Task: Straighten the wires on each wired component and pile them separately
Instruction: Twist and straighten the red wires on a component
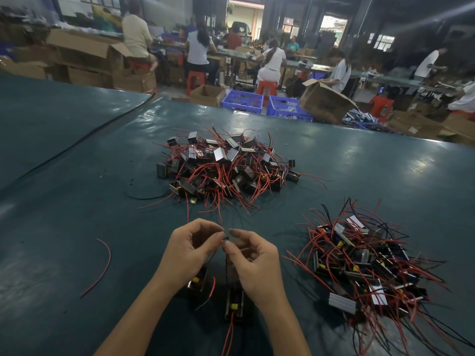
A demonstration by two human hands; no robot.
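At 6 o'clock, low over counter (77, 201): left hand (190, 250) and right hand (253, 263) tip to tip, both pinching leads (226, 268) of wired component (234, 304) lying beneath. Step: straightening. Next, likely: draw leads taut, add to sorted pile (365, 265), 3 o'clock. Tangled pile (226, 170) at 12. Glossy teal surface; busy workshop behind, red stools (195, 78), blue crates (243, 100).

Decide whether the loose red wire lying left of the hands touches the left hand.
Apart. The head view shows bare green table between the loose red wire and the left hand.
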